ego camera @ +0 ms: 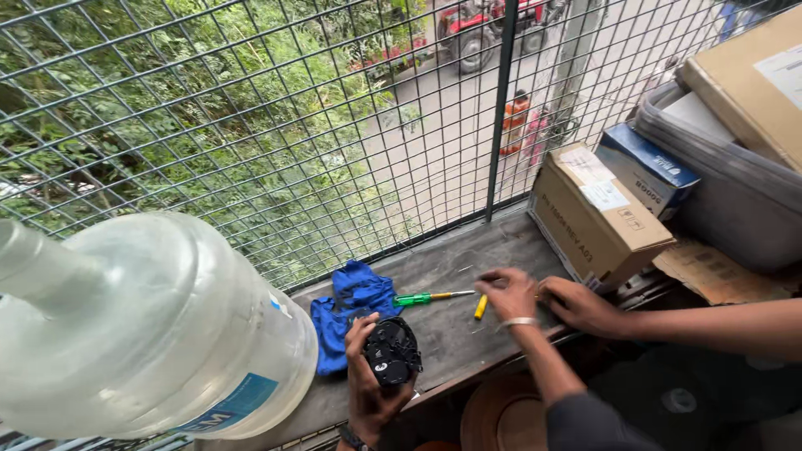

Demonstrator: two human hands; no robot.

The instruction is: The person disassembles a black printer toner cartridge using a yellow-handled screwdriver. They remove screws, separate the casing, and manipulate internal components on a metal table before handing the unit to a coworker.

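Note:
My left hand (364,386) holds a round black mechanical part (391,351) upright over the front edge of a grey ledge (455,330). My right hand (510,292), with a metal bangle on the wrist, rests on the ledge with its fingers bent down. Whether it pinches anything small is hidden. Just left of it lie a green-handled screwdriver (422,297) and a small yellow piece (480,306). Another person's hand (582,306) reaches in from the right and lies on the ledge beside mine.
A blue cloth (351,302) lies on the ledge behind the black part. A large clear water jug (142,326) fills the left. Cardboard boxes (597,213) and a grey bin (735,188) stack at the right. A wire mesh fence (292,142) backs the ledge.

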